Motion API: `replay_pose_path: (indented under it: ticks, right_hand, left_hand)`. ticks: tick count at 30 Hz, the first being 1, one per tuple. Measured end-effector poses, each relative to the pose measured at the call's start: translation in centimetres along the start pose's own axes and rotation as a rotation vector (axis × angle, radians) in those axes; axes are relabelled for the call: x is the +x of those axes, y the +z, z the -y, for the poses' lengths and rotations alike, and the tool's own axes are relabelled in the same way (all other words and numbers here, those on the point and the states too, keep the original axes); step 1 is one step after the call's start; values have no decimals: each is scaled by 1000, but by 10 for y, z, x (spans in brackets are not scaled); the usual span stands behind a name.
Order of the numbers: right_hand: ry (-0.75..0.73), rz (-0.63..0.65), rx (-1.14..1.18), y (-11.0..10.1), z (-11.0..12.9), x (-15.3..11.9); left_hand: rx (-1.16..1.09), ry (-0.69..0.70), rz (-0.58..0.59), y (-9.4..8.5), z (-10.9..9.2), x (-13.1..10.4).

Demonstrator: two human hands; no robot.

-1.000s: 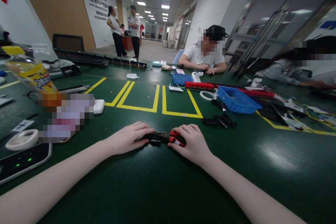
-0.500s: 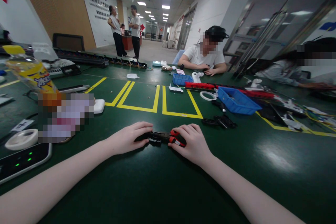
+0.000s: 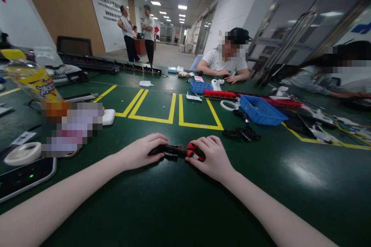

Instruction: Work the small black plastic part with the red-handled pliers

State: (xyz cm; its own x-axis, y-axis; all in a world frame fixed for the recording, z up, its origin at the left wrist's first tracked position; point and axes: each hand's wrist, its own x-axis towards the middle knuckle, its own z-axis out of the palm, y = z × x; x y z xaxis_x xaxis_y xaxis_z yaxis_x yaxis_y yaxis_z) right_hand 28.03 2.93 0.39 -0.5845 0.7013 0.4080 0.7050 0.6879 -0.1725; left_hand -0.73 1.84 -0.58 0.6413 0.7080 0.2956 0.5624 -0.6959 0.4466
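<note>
Red-handled pliers (image 3: 194, 156) are being held low at the bench (image 3: 162, 208), in the part toward its near edge, between the two hands. The handles are being clasped by the right hand (image 3: 213, 158), its thumb and fingers clamped on them. The dark nose is being pointed left, against a black part (image 3: 171, 157); whether the part is being bitten by it cannot be told. The part's other end is being gripped between thumb and fingers by the left hand (image 3: 140, 152). Toward the right edge, a heap of black pieces (image 3: 245, 133) is lying just in front of a blue tray (image 3: 262, 112). Toward the left edge, a white ring (image 3: 23, 143) is lying near a yellow-capped bottle (image 3: 39, 85). Forearms are being rested near the far edge by a seated person (image 3: 223, 61).
</note>
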Motion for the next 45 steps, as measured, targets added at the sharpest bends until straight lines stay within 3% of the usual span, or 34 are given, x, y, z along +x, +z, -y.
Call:
replay_pose_path:
  ticks: [22, 45]
  right_hand:
    - [-9, -43, -3, 2, -1, -1]
    - [16, -23, 24, 2, 1, -1]
  left_hand:
    - [-1, -16, 44, 0, 0, 1]
    - [146, 36, 41, 0, 1, 1]
